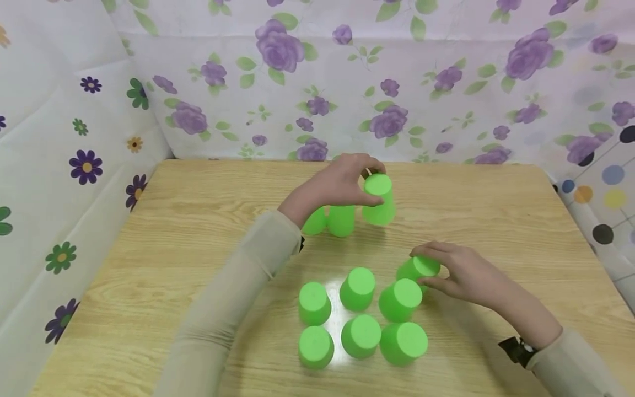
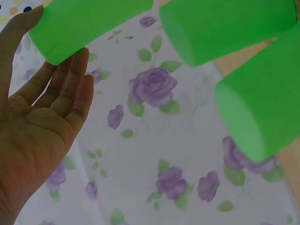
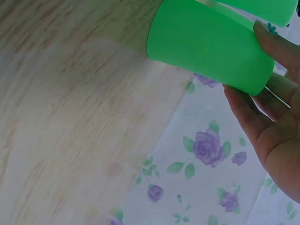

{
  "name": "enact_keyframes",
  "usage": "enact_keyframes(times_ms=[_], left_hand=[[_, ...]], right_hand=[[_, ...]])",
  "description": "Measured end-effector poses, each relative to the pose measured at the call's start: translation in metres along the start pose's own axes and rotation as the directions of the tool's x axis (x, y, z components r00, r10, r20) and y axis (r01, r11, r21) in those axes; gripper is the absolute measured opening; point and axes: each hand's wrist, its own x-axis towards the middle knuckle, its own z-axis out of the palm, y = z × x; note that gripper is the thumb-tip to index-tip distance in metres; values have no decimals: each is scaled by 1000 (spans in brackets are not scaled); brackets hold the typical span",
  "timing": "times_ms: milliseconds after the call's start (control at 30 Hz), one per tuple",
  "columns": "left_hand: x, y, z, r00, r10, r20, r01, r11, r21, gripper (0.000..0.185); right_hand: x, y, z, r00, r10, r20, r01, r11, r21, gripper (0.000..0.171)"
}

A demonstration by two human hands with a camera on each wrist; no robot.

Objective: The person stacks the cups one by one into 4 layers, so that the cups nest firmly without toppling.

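3 cups behind 7-cup cluster

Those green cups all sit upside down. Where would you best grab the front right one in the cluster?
Probably from above, fingers and thumb round the side wall just below the flat base of the front right cup. It stands mouth down, wider toward the table. Its right and near sides are free; other cups crowd its left and back.

No readable text, label, brand or number shows anywhere.

Bright, soft light; tabletop glare
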Motion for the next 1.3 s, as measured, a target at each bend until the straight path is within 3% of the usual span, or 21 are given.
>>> enact_keyframes(times_ms=[267,433,600,733,1000,1133,1300], left_hand=[[16,-12,22,992,-93,88,93,996,8,39],[18,-17,30,979,-163,121,151,984,99,41],[17,-22,37,968,-198,151,183,977,111,45],[16,-23,41,961,-228,153,211,970,119,46],[16,-22,43,951,-268,155,231,948,221,49],[17,-22,44,953,-268,140,222,935,277,51],[15,-24,47,968,-233,90,194,930,311,66]], right_hand=[[-2,-2,2,1000,-13,-20,13,1000,-10,47],[0,-1,0,999,-26,-26,25,1000,-10,49],[2,-1,0,1000,-26,-16,26,1000,-8,48],[2,-2,0,1000,-17,-6,17,1000,-4,48],[1,-2,2,1000,4,-4,-4,1000,8,49],[-2,0,2,1000,9,-7,-9,1000,13,49],[-5,2,3,1000,-1,-20,1,1000,11,48]])
